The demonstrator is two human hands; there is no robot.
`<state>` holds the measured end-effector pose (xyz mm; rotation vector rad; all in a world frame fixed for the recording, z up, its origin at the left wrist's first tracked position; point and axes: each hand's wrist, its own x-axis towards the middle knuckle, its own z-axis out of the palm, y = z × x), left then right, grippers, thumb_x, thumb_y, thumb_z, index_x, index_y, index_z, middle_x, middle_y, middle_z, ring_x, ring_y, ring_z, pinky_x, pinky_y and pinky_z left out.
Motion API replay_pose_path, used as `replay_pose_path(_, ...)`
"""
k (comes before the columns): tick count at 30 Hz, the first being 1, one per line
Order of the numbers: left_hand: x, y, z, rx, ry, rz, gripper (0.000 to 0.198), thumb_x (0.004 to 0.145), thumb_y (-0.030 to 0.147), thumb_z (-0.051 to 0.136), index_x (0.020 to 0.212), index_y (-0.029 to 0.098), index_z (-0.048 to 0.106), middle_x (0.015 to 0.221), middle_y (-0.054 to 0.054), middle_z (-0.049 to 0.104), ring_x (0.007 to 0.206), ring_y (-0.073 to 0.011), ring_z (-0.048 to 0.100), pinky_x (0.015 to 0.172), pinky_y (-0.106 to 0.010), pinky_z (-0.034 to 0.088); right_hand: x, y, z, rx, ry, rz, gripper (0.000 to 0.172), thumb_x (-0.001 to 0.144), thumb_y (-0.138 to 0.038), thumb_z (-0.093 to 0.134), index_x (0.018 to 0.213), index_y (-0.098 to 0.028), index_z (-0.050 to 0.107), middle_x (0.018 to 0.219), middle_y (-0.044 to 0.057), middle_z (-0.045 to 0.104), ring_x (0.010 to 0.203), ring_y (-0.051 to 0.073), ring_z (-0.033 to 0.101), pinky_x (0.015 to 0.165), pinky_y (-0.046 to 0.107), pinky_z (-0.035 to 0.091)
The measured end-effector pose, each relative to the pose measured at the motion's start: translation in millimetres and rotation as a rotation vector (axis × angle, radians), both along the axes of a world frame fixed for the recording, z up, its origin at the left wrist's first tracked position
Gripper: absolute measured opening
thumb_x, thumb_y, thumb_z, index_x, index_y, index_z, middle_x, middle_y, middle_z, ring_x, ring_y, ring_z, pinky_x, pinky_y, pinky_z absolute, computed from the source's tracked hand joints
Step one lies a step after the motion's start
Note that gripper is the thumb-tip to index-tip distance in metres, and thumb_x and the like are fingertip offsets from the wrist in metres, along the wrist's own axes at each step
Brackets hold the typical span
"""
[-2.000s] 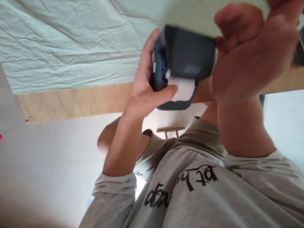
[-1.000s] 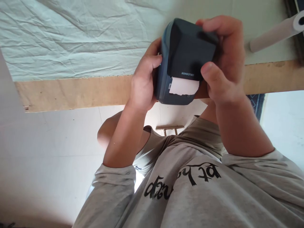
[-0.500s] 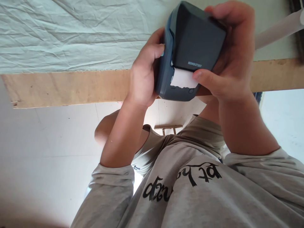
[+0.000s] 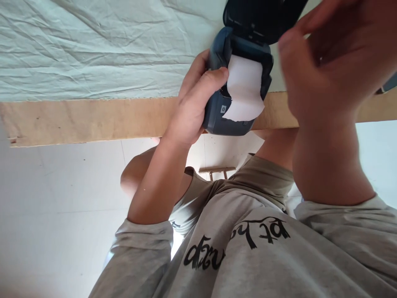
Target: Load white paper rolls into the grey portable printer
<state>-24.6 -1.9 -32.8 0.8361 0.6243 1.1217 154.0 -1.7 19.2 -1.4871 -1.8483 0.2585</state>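
A dark blue-grey label printer (image 4: pixel 229 124) is in my left hand (image 4: pixel 194 97), whose fingers wrap its left side while the thumb rests by the paper opening. Its black lid (image 4: pixel 257 18) is swung up and back, partly cut off by the top edge. White label paper (image 4: pixel 246 89) lies in the bay and curls out over the front, with a ragged end. My right hand (image 4: pixel 335 62) is beside the lid's right edge, blurred, its thumb and fingers curved but apart. I see nothing held in it.
A table with a pale green wrinkled cloth (image 4: pixel 93 49) and a bare wooden edge (image 4: pixel 93 120) lies beyond my lap. Below are a pale tiled floor (image 4: pixel 62 178) and a small wooden stool (image 4: pixel 217 169) between my legs. A dark object (image 4: pixel 389 85) shows at the right border.
The printer's lid has gone from closed to raised, exposing the paper inside. My right hand has come off the printer's front and moved right. My left hand keeps its hold, thumb shifted toward the opening.
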Motion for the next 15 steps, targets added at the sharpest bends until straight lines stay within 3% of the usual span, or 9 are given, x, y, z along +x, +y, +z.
replay_pose_path(3, 1, 0, 0.7, 0.001, 0.019, 0.019, 0.02, 0.078, 0.041, 0.056, 0.093, 0.034, 0.068, 0.088, -0.005, 0.064, 0.093, -0.0312, 0.061, 0.078, -0.044, 0.045, -1, -3, 8.7, -0.106, -0.366, 0.079, 0.024, 0.078, -0.034, 0.061, 0.098, -0.022, 0.065, 0.092, -0.004, 0.067, 0.059, 0.003, 0.046, 0.071, 0.025, 0.043)
replay_pose_path(9, 2, -2, 6.9, -0.035, 0.06, 0.026, 0.018, 0.08, 0.041, 0.062, 0.093, 0.03, 0.065, 0.082, -0.003, 0.06, 0.084, -0.0234, 0.058, 0.073, -0.036, 0.041, -10, 5, 34.1, -0.409, -0.542, 0.135, 0.044, 0.07, -0.039, 0.071, 0.113, -0.032, 0.062, 0.101, -0.006, 0.069, 0.064, 0.005, 0.049, 0.079, 0.029, 0.042)
replay_pose_path(12, 2, -4, 10.1, -0.081, 0.037, 0.025, 0.022, 0.081, 0.041, 0.062, 0.098, 0.027, 0.062, 0.091, -0.002, 0.061, 0.093, -0.0216, 0.059, 0.077, -0.034, 0.044, -4, 0, 35.5, -0.372, -0.35, 0.151, 0.041, 0.068, -0.034, 0.071, 0.108, -0.031, 0.065, 0.098, -0.005, 0.069, 0.061, 0.002, 0.047, 0.077, 0.027, 0.044)
replay_pose_path(15, 2, -5, 12.1, -0.1, 0.012, 0.022, 0.022, 0.081, 0.038, 0.065, 0.098, 0.024, 0.062, 0.092, -0.001, 0.062, 0.092, -0.0194, 0.06, 0.074, -0.03, 0.047, 16, -8, 17.6, -0.274, 0.234, 0.259, 0.041, 0.067, -0.037, 0.07, 0.106, -0.026, 0.065, 0.103, 0.001, 0.065, 0.071, 0.006, 0.053, 0.053, 0.021, 0.035)
